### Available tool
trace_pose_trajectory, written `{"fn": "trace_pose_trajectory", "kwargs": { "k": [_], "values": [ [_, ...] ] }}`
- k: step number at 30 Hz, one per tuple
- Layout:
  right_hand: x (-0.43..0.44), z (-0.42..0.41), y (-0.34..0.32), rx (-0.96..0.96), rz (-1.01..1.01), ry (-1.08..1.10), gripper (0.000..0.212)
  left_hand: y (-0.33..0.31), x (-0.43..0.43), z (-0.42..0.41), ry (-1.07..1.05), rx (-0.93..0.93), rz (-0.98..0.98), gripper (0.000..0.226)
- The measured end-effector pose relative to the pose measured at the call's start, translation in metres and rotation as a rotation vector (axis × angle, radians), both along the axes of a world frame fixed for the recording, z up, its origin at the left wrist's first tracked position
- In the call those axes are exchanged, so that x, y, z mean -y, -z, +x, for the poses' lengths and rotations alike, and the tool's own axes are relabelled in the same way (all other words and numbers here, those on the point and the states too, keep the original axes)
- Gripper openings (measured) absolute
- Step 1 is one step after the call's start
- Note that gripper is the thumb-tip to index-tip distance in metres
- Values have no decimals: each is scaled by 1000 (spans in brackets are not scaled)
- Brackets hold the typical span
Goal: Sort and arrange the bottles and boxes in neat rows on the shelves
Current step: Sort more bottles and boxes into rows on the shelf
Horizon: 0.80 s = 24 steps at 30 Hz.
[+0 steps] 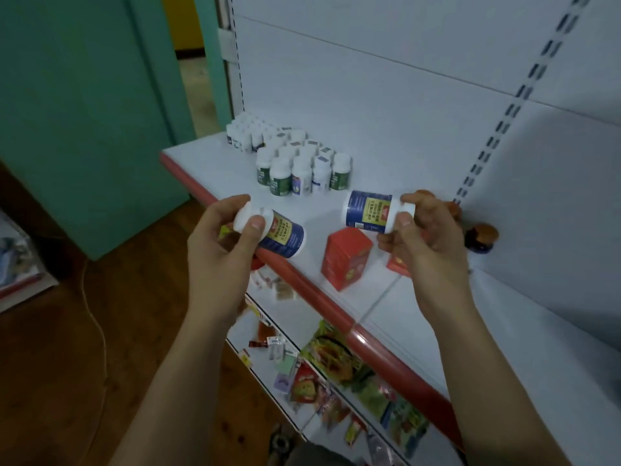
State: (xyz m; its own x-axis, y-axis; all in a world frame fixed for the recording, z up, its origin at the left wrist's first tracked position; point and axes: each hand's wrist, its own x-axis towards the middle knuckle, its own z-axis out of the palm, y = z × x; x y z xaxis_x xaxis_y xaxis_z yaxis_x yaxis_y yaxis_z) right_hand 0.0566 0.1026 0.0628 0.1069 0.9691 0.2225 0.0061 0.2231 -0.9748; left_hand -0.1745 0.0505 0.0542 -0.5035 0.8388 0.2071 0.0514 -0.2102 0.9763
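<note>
Two bottles were held above the front of the shelf (215, 169), each lying on its side. The left hand (218, 243) was closed round the white cap of the left bottle (280, 235), whose base pointed right, over the red shelf edge (302, 280). The right hand (423, 237) was closed round the cap of the right bottle (368, 211), whose base pointed left, over the shelf. Both grips were clamped on the caps only.

A block of standing bottles (302, 163) was arranged in rows further back on the shelf. A red box (346, 257) stood just below the right bottle, and a dark jar (482, 237) stood near the back panel.

For a neat result, each bottle should probably be turned upright before being set down, with its label facing the front. Placement beside the nearest row of the block appeared the best choice. A cap-only grip might slip, so lowering should be slow. Contact with the red box was to be avoided.
</note>
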Motion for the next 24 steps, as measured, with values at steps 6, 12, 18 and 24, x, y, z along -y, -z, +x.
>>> {"fn": "trace_pose_trajectory", "kwargs": {
  "k": [6,12,18,24],
  "values": [
    [-101,-53,-6,219,-36,16,19,10,-92,-71,101,-109,-89,25],
    [-191,-55,0,944,22,112,36,15,-168,-114,255,-217,-90,26],
    [-256,-50,21,1370,-102,0,39,19,-226,-130,705,-298,-47,30],
    [-267,-66,38,1450,-81,98,27,24,-267,-147,1008,-375,23,36]
  ]
}}
